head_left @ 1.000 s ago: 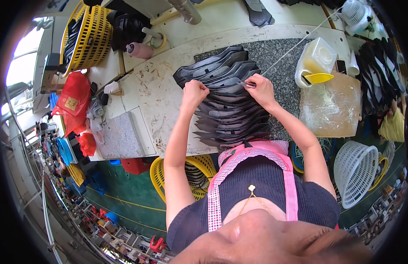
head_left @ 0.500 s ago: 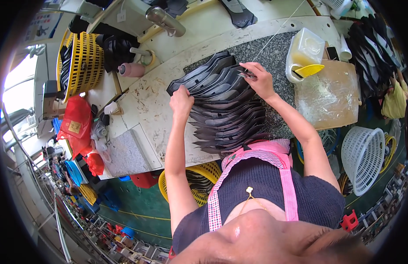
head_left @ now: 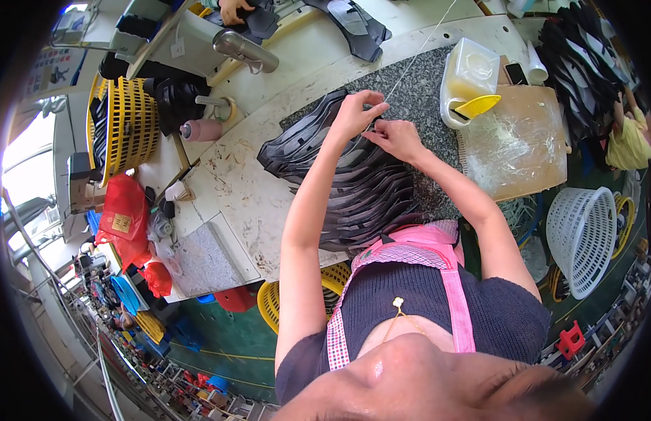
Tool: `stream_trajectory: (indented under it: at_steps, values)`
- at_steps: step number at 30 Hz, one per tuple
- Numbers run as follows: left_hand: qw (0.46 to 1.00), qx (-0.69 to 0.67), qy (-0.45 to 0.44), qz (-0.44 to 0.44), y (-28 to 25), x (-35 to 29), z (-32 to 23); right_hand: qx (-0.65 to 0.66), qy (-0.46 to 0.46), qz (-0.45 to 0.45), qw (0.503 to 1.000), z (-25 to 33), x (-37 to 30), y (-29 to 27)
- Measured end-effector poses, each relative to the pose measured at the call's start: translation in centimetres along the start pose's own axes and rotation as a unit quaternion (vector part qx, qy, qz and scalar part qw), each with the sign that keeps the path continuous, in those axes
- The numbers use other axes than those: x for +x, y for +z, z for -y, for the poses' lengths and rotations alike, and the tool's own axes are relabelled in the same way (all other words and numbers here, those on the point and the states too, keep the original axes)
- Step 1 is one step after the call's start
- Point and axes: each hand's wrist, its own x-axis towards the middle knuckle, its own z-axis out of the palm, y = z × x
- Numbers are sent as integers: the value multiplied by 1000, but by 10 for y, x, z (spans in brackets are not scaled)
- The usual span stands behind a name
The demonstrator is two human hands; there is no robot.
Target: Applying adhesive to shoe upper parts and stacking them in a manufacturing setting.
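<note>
A row of overlapping dark grey and black curved flat pieces (head_left: 367, 188) lies on the table in front of me. Over its far end, my left hand (head_left: 355, 116) is closed, fingertips at the lower end of a taut white thread (head_left: 418, 55) that comes down from the upper right. Close beside it, my right hand (head_left: 401, 140) is curled shut above the pieces. The small metal thread snips seen in it a moment ago are now mostly hidden by its fingers. Under the far end of the row is a speckled grey stone slab (head_left: 430, 81).
Right of the slab stand a clear tub (head_left: 474, 67) with a yellow-handled tool (head_left: 477, 106) and a cardboard sheet (head_left: 515, 144). A pink bottle (head_left: 201, 130), steel flask (head_left: 247, 50) and yellow basket (head_left: 132, 116) are at left. Another person's hand (head_left: 235, 10) shows at the far edge.
My left hand has left the left edge of the pieces and moved right and away, up to the thread beside my right hand. My right hand has come slightly nearer. The view has shifted a little.
</note>
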Motion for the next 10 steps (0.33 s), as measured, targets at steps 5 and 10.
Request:
stream_trajectory:
  at_steps: [5, 10]
  values:
    - [987, -101, -120, 34, -2, -3, 15, -58, -19, -6, 998, -5, 3, 7]
    - [992, -114, -47, -28, 7, -14, 20, -62, -15, -18, 998, -4, 1, 11]
